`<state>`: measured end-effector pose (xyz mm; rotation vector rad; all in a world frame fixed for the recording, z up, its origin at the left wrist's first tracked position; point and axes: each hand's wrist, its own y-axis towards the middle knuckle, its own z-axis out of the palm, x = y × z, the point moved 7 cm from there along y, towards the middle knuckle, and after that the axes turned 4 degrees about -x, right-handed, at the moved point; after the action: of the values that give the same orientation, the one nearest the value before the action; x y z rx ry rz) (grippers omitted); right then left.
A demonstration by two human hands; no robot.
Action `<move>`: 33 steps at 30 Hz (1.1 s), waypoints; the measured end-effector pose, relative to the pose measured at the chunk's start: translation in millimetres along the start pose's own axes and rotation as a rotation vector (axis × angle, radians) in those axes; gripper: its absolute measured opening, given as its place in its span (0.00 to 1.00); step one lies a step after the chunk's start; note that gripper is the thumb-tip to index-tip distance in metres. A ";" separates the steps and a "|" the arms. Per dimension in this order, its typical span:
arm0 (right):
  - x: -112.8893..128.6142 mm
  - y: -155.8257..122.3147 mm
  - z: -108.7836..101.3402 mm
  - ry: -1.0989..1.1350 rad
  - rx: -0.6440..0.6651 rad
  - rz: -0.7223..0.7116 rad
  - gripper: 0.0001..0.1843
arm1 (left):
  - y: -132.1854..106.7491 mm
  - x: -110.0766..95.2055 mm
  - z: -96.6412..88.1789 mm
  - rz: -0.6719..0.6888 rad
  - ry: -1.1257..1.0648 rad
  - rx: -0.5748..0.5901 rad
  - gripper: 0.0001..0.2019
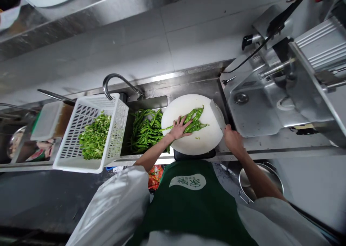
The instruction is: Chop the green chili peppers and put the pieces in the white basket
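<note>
A round white cutting board (200, 141) lies on the steel counter in front of me. Several long green peppers (195, 119) lie on it in a bunch. My left hand (178, 128) rests flat on the stem ends of the peppers, fingers spread. My right hand (233, 138) is closed on the handle of a cleaver (217, 112), whose wide blade lies at the board's right edge, just right of the peppers.
A heap of whole green peppers (146, 129) fills the sink under a curved faucet (119, 81). A white slotted basket (89, 134) with chopped greens sits left. A steel slicing machine (283, 80) stands right. A metal pot (259, 181) sits below the counter.
</note>
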<state>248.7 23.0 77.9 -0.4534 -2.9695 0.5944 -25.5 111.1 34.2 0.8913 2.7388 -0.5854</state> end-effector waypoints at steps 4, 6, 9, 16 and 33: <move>21.5 12.5 -2.5 -0.036 -0.027 -0.052 0.21 | 1.0 -3.9 -6.4 -0.051 -0.121 -0.142 0.38; 32.1 12.0 -1.9 -0.056 -0.003 -0.119 0.21 | 5.6 0.6 -11.9 -0.147 -0.209 -0.287 0.31; 37.0 3.6 1.3 -0.081 0.040 -0.189 0.20 | 18.5 9.2 -14.2 -0.226 -0.326 -0.395 0.23; 14.3 -7.3 9.6 -0.063 0.053 -0.067 0.22 | 46.1 9.0 -14.2 -0.235 -0.359 -0.378 0.16; 54.3 1.7 -29.0 -0.050 -0.031 -0.195 0.21 | 30.4 -22.5 3.5 -0.052 -0.178 -0.452 0.17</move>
<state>201.3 51.4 105.0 -0.1504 -3.0249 0.5479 10.9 120.5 28.6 0.6253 2.5770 -0.0391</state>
